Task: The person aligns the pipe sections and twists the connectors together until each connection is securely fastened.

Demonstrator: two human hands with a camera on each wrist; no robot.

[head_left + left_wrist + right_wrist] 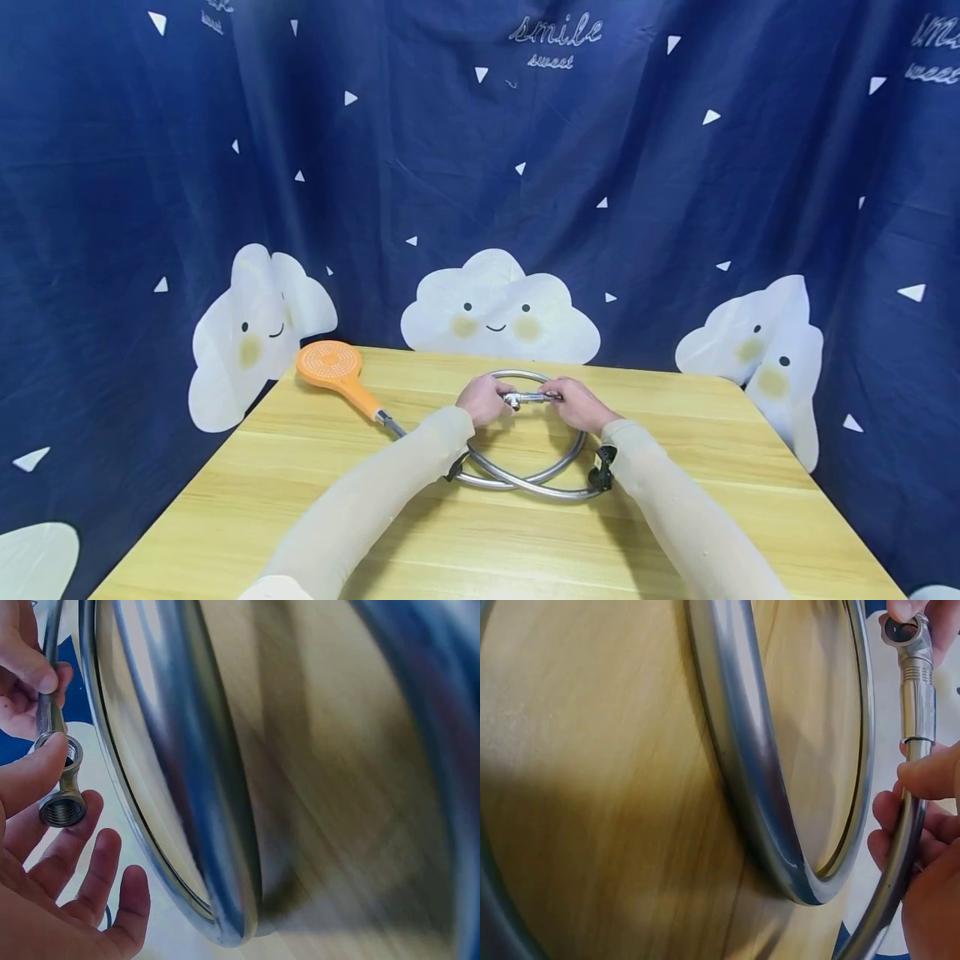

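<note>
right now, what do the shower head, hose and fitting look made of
Shower head: probably plastic, smooth and evenly orange. Hose: glossy silver with long highlights, no ribs showing; plastic or metal, can't tell. Fitting: likely metal, shiny silver, bright reflections, threaded opening.

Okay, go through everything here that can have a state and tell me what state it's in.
Hose: looped, crossing itself.
Orange shower head: spray face up, joined to the hose.
Metal fitting: meets the hose's end, threaded mouth uncovered.
Left grip: pinching the fitting.
Right grip: pinching the hose near its end.
Blue curtain: hanging, creased.
</note>
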